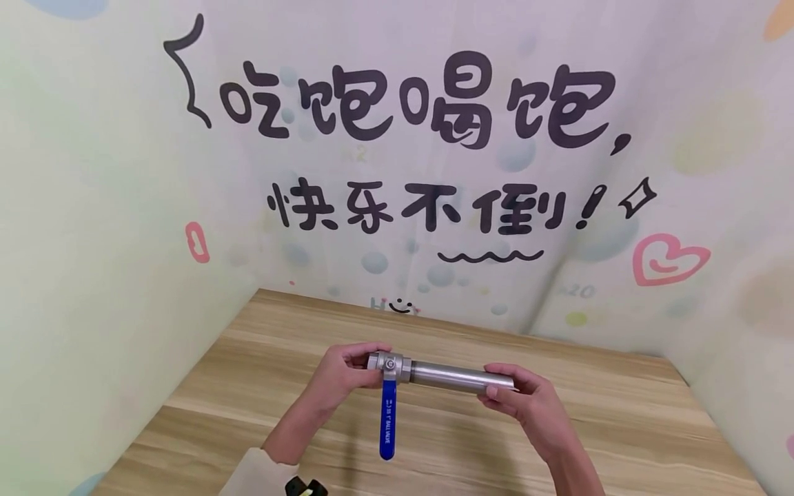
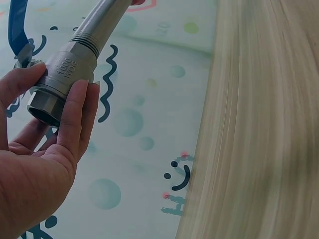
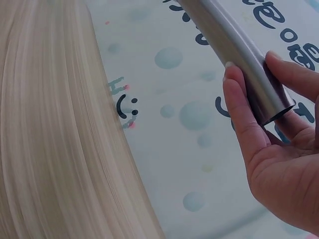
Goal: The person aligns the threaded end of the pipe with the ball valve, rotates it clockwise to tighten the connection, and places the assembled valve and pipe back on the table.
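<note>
My left hand (image 1: 338, 375) grips a steel ball valve (image 1: 390, 365) by its body, thumb on one side and fingers on the other. The valve's blue lever handle (image 1: 387, 420) points down toward me in the head view. A steel pipe (image 1: 455, 377) runs out of the valve's right end; threads show at the joint in the left wrist view. My right hand (image 1: 527, 403) holds the pipe's far end between thumb and fingers. In the right wrist view the open end of the pipe (image 3: 256, 82) faces the palm. Valve and pipe are held up over the table.
The wood-grain table (image 1: 279, 441) spreads below both hands. Behind it rises a pale printed wall (image 1: 397, 158) with large black lettering, and a side wall (image 1: 112, 241) closes the left. A black object (image 1: 306, 486) shows by the left sleeve.
</note>
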A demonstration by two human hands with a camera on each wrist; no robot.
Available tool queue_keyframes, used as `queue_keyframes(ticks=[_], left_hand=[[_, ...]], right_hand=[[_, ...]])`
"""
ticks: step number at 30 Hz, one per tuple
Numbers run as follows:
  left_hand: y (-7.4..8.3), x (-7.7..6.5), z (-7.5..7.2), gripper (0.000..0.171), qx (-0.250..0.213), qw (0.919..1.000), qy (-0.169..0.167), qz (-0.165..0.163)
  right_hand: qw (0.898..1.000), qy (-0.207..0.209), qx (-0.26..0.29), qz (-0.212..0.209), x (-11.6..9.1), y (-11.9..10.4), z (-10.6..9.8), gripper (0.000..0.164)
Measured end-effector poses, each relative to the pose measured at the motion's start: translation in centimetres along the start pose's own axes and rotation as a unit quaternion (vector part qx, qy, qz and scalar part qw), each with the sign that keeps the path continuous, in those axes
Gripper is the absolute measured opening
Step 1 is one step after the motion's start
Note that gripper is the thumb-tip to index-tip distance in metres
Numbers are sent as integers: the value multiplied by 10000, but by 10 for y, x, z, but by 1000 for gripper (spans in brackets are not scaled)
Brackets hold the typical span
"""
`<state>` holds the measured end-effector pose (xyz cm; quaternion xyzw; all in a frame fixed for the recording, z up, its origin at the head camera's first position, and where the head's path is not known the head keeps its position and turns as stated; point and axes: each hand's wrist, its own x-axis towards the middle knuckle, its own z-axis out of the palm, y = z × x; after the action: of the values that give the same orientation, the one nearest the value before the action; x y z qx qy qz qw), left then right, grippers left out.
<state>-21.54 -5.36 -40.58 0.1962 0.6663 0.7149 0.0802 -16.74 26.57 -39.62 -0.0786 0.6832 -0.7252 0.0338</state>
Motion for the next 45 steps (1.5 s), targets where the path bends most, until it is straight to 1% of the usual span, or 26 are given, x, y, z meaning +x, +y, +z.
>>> queue_keyframes(ticks=[6, 14, 24, 32, 35, 41, 45], left_hand=[[-2, 1, 0, 38, -45, 10000, -4, 3], [-4, 2, -1, 38, -24, 10000, 17, 32], [-2, 1, 0, 39, -18, 10000, 38, 41], [-2, 3, 0, 40, 0, 10000, 76, 0], [-2, 3, 0, 40, -10, 10000, 87, -3], [-1, 2, -1, 41, 2, 10000, 89, 20], [-2, 3, -1, 42, 18, 10000, 83, 21]], right_hand=[[10000, -65, 23, 7, -1, 0, -1, 35], [9999, -43, 94, 41, 1, 1, 0, 28], [10000, 11, -46, 38, 2, 2, -1, 32], [9999, 81, 48, 98, 4, 2, -1, 30], [9999, 45, 70, 75, 4, 2, 0, 28], [9998, -50, 179, 47, 4, 2, 0, 33], [9995, -128, 277, 24, 4, 2, -1, 32]])
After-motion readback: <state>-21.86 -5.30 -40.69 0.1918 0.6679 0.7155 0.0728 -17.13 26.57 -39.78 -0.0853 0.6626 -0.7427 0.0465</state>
